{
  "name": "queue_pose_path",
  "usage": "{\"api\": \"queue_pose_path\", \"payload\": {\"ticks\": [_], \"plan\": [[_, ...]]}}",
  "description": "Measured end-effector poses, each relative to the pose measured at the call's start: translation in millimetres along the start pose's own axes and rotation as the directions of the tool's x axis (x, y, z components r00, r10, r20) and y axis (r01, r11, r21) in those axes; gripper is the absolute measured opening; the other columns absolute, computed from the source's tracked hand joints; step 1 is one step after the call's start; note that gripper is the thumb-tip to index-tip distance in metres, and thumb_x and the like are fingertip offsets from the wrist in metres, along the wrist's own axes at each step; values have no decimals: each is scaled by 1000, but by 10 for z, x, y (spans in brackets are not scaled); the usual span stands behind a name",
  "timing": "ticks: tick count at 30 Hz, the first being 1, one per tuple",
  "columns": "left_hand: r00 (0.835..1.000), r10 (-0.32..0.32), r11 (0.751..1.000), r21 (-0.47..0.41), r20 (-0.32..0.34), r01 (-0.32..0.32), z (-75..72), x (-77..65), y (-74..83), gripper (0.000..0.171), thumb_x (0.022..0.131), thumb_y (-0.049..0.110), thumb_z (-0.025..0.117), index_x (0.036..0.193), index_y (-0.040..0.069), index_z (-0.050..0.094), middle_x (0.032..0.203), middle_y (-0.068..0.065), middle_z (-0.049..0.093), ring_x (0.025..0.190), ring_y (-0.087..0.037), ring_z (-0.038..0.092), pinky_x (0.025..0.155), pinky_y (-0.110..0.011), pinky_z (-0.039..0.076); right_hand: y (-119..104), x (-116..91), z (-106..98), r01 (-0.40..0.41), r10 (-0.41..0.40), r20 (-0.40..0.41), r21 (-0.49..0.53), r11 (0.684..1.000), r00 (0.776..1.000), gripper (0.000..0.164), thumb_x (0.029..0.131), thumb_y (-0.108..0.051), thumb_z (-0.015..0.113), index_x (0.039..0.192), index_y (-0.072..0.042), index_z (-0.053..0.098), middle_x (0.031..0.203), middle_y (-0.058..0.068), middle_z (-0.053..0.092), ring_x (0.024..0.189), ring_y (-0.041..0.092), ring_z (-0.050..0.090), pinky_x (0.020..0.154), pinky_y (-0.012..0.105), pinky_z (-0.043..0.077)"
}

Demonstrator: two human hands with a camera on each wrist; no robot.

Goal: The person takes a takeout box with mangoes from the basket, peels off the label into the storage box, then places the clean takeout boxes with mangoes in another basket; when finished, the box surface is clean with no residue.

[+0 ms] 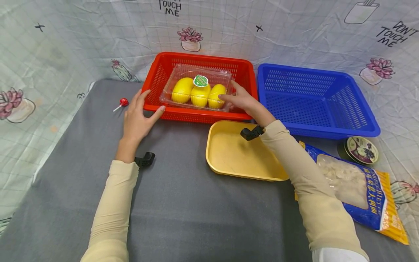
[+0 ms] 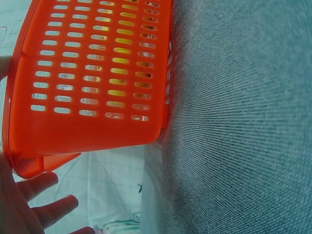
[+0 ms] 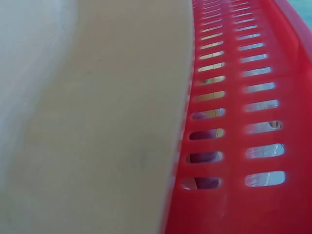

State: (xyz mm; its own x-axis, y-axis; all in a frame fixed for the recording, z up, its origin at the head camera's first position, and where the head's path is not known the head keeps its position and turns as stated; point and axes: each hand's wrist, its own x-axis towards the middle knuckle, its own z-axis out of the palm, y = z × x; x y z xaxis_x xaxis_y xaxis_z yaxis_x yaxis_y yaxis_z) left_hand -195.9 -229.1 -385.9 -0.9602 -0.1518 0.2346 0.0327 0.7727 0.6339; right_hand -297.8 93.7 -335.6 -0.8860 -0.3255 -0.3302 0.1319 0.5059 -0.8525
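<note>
A clear plastic fruit box (image 1: 209,74) with three yellow fruits and a green-and-white label lies inside the red basket (image 1: 157,72). My right hand (image 1: 240,98) reaches over the basket's front rim and grips the right end of the box, thumb on its near side. In the right wrist view the red basket's wall (image 3: 234,204) hides most of that hand. My left hand (image 1: 135,118) is at the basket's front left corner, fingers spread and touching the rim. The left wrist view shows fingers (image 2: 53,212) stretched out past the corner of the basket.
A blue basket (image 1: 294,107) stands right of the red one. The yellow tray (image 1: 242,156) sits in front, under my right forearm. At the right lie a blue-and-orange food bag (image 1: 347,182) and a round tin (image 1: 362,150). A red lollipop (image 1: 123,102) lies left of the red basket.
</note>
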Motion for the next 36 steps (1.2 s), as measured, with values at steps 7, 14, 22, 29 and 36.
{"api": "queue_pose_path", "payload": {"ticks": [7, 14, 22, 29, 36], "plan": [[1000, -9, 1000, 4, 14, 9, 0, -3, -5, 80, 87, 60, 57, 153, 21, 32, 161, -8, 21, 146, -29, 22, 112, -64, 17, 4, 3, 5, 7, -7, 3, 24, 1000, 1000, 88, 95, -32, 63, 158, -20, 2, 102, 16, 56, 66, 15, 65, 82, 31, 56], [1000, -9, 1000, 9, 19, 8, -14, -3, -7, 80, 88, 60, 57, 153, 22, 31, 161, -7, 21, 146, -28, 22, 112, -65, 17, 12, -3, 12, 26, -26, -23, -3, 1000, 999, 88, 94, -34, 63, 158, -19, 6, 105, 13, 51, 67, 14, 60, 83, 31, 54], [1000, 5, 1000, 13, 15, -5, -24, 9, -14, 79, 87, 60, 57, 153, 22, 32, 161, -7, 22, 146, -27, 23, 111, -65, 20, -3, -41, 38, 38, -39, -63, -25, 999, 997, 88, 93, -35, 64, 158, -17, 8, 96, 9, 49, 64, 13, 57, 76, 23, 53], [1000, -3, 1000, 15, 20, 3, -20, 2, -14, 80, 88, 60, 57, 153, 22, 32, 161, -8, 21, 146, -28, 22, 111, -65, 20, 3, -60, 45, 81, -82, -95, -14, 997, 992, 85, 93, -32, 64, 158, -15, 12, 93, 8, 47, 65, 15, 53, 74, 22, 52], [1000, -7, 1000, 14, 22, 7, -22, 3, -3, 80, 88, 61, 56, 153, 21, 32, 161, -8, 21, 146, -28, 23, 111, -64, 20, -1, -95, 35, 109, -105, -118, 31, 994, 988, 83, 93, -34, 63, 157, -15, 14, 93, 7, 47, 67, 15, 51, 75, 22, 50]]}}
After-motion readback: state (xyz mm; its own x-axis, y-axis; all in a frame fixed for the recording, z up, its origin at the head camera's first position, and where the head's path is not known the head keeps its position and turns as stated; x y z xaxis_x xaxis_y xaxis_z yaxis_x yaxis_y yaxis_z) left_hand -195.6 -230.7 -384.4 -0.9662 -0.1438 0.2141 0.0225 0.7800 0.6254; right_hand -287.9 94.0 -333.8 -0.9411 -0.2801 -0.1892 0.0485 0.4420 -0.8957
